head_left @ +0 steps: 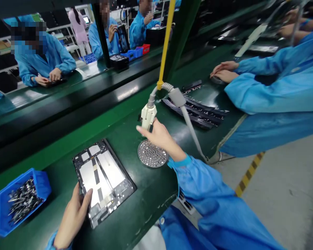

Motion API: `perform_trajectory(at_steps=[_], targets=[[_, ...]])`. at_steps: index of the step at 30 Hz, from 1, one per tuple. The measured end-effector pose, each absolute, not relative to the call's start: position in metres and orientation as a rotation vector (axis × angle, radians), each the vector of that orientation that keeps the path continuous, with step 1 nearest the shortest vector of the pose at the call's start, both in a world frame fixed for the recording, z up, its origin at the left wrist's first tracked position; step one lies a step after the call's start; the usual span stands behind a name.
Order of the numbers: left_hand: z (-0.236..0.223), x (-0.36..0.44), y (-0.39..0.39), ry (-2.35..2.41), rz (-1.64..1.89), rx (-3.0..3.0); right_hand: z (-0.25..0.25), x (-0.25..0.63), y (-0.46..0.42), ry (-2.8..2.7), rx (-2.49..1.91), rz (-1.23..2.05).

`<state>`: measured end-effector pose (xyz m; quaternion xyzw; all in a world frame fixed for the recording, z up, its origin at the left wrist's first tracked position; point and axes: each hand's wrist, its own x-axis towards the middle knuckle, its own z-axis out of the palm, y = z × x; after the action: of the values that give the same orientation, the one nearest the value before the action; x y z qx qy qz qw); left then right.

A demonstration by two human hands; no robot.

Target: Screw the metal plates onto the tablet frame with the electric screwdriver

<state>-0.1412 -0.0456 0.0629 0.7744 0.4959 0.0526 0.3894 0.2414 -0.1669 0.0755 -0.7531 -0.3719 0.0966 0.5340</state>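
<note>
Ok so your left hand (73, 217) is clamped on the bottom edge of the tablet frame (104, 182), with the thumb and fingers wrapped around the rim, and the frame lies flat on the green worktop (151, 194), tilted at an angle to the worktop's edge. It's a dark rectangle with pale silvery panels inside, 2 dark strips running diagonally through the middle, and little components packed along the border

Your right hand (159, 137) is well off to the side of the frame, up at the electric screwdriver (147, 116). Its fingers (143, 129) are stretched across the lower end of that cream-coloured tool, but you can't really tell from this view if they're closed on it. The screwdriver hangs from a yellow rod (165, 41) with a grey hose (189, 123) trailing off it, right above a round metal screw plate (152, 153) full of small screws

Over by your left hand, just beside the frame, there's a blue plastic bin (22, 201) heaped with small dark metal parts. Further right, a co-worker's hands (223, 71) rest near a pile of black strips (195, 111)
</note>
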Motion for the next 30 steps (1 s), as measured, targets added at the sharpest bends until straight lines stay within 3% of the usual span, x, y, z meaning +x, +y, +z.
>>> perform_trajectory(at_steps=[3,9,13,30], targets=[[0.065,-0.138,-0.042,1.261,-0.016,2.026,0.091,0.255,-0.12,-0.769,-1.392,0.461],[0.066,-0.136,-0.049,1.219,-0.03,1.909,0.104,0.226,-0.124,-0.569,-1.031,0.476],[0.067,-0.133,-0.055,1.236,0.037,1.808,0.102,0.208,-0.149,-0.538,-1.072,0.55],[0.052,-0.152,-0.059,1.317,0.229,1.742,0.102,0.2,-0.153,-0.547,-1.152,0.21]])
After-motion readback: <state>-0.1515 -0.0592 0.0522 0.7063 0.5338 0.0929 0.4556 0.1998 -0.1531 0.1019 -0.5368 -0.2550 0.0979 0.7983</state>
